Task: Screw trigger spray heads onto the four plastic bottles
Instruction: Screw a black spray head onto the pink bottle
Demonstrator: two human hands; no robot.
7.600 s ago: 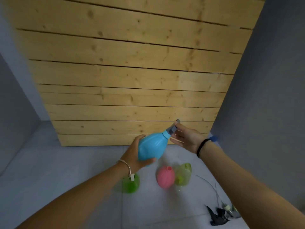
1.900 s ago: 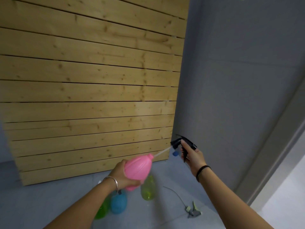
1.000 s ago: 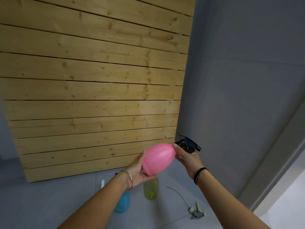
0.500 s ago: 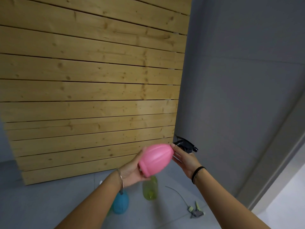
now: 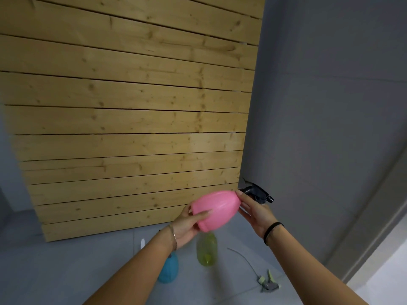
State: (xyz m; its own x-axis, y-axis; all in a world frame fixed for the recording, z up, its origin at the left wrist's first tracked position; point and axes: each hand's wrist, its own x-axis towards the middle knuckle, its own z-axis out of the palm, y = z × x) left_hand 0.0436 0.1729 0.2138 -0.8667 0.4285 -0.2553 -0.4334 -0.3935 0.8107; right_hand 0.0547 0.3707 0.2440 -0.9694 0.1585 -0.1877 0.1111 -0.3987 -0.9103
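Out in front of the plank wall (image 5: pixel 132 106), I hold the pink bottle (image 5: pixel 214 209) off the floor (image 5: pixel 66 271), tipped nearly level, my left hand (image 5: pixel 187 225) curled round its fat base, thumb and fingers gripping, so it cannot spin while the cap turns. My right hand (image 5: pixel 255 213) sits at the neck, fingertips pinching the collar of the black head (image 5: pixel 256 192), which I judge is the twisting grip, though the bottle hides part of that pinch. Below, the blue bottle (image 5: pixel 168 270) and yellow bottle (image 5: pixel 207 249) stand close together, with a loose head (image 5: pixel 267 282) lying to their right, handy for the next one
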